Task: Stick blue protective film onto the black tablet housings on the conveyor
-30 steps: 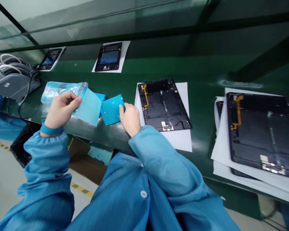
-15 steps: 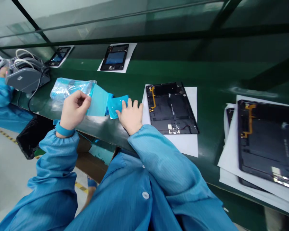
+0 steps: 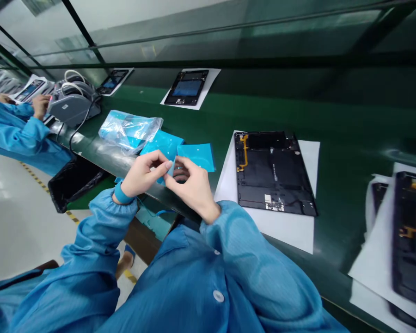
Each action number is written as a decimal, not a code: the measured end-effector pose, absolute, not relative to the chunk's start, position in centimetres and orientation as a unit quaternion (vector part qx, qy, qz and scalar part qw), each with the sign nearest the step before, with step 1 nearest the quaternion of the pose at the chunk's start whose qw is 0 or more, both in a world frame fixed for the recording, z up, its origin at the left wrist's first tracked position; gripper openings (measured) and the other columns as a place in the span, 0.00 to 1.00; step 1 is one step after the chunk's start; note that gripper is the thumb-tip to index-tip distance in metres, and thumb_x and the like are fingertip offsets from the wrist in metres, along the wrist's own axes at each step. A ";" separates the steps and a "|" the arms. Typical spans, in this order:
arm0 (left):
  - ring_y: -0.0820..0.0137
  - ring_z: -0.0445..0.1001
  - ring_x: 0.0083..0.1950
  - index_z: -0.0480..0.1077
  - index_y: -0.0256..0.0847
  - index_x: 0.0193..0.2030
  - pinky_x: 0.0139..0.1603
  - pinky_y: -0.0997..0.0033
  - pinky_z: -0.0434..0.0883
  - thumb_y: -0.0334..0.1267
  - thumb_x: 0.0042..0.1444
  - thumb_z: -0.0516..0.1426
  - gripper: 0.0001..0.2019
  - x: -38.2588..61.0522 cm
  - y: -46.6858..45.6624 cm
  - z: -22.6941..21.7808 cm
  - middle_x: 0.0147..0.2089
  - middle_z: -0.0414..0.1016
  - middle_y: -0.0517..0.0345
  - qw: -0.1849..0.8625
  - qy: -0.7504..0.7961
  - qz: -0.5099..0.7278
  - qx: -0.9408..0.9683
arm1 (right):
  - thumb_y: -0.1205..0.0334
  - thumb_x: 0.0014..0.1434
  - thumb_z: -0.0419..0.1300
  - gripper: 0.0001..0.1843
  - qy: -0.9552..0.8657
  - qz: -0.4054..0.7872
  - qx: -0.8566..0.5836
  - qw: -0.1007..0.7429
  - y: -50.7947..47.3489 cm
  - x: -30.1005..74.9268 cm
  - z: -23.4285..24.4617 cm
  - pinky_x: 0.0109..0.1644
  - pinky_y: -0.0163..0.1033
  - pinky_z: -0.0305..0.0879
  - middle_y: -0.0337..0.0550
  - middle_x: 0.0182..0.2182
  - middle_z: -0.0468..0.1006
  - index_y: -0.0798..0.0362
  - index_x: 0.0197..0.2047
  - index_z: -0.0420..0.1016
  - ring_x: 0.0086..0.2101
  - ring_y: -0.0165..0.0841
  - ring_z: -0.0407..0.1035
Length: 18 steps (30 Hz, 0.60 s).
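Close together over the bench's front edge, both hands are at one small sheet of blue film [image 3: 172, 168]. My left hand [image 3: 140, 174] pinches its edge between thumb and forefinger. My right hand [image 3: 194, 187] has curled fingers closed on the other side of the film, which is partly hidden by the fingers. Just behind the hands lie more blue film sheets [image 3: 198, 155], and a clear plastic bag [image 3: 130, 128] with blue film inside is to their left. An opened tablet [image 3: 275, 173] with an orange ribbon cable rests on white paper [image 3: 284, 226] right of my right hand.
More opened tablets lie on paper at the back [image 3: 187, 88] and in a stack [image 3: 414, 240] at the right. Grey devices [image 3: 74, 106] with a black cable stand at the left. Beyond them a co-worker's hand [image 3: 40, 106] shows. A black-lined bin [image 3: 74, 180] sits below the bench edge.
My right hand has left the blue sheets on the bench and met my left hand at the small film. A loose blue sheet now lies apart at the right. The view has shifted left.
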<state>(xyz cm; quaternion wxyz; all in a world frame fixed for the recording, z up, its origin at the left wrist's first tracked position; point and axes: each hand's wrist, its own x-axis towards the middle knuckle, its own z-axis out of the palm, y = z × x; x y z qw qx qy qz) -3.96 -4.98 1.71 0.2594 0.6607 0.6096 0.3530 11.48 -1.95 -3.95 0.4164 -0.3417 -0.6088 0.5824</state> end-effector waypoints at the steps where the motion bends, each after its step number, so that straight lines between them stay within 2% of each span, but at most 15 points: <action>1: 0.73 0.70 0.31 0.70 0.40 0.32 0.34 0.73 0.67 0.51 0.63 0.60 0.17 -3.9 -5.0 1.6 0.29 0.72 0.60 0.247 0.606 0.352 0.669 | 0.55 0.54 0.66 0.25 -0.609 0.576 -0.346 0.421 -2.0 11.7 -4.0 0.40 0.39 0.78 0.47 0.42 0.82 0.55 0.53 0.75 0.34 0.33 0.77; 5: 0.75 0.69 0.30 0.70 0.39 0.32 0.33 0.74 0.66 0.47 0.65 0.58 0.15 -3.3 -5.0 1.4 0.29 0.72 0.61 0.196 0.587 0.340 0.708 | 0.59 0.54 0.61 0.22 -0.637 0.505 -0.374 0.447 -2.3 12.0 -4.2 0.40 0.40 0.78 0.49 0.44 0.83 0.56 0.52 0.77 0.36 0.35 0.78; 10: 0.75 0.70 0.29 0.72 0.39 0.32 0.32 0.74 0.67 0.48 0.65 0.58 0.16 -3.2 -4.7 1.4 0.28 0.74 0.59 0.192 0.566 0.322 0.734 | 0.58 0.57 0.59 0.22 -0.685 0.395 -0.382 0.479 -2.5 11.7 -4.7 0.46 0.44 0.78 0.52 0.45 0.82 0.57 0.52 0.78 0.40 0.39 0.78; 14: 0.75 0.70 0.30 0.73 0.38 0.33 0.32 0.75 0.67 0.50 0.66 0.58 0.17 -3.6 -4.6 1.1 0.29 0.75 0.59 0.201 0.563 0.306 0.741 | 0.60 0.56 0.61 0.21 -0.681 0.424 -0.374 0.465 -2.1 12.2 -4.7 0.39 0.40 0.77 0.47 0.37 0.79 0.57 0.51 0.79 0.31 0.33 0.74; 18: 0.75 0.69 0.30 0.72 0.38 0.33 0.32 0.76 0.66 0.49 0.66 0.58 0.16 -3.8 -4.5 0.6 0.29 0.75 0.59 0.195 0.566 0.298 0.744 | 0.64 0.53 0.61 0.20 -0.653 0.497 -0.355 0.448 -1.7 12.5 -4.7 0.36 0.36 0.76 0.44 0.37 0.81 0.57 0.49 0.80 0.30 0.31 0.75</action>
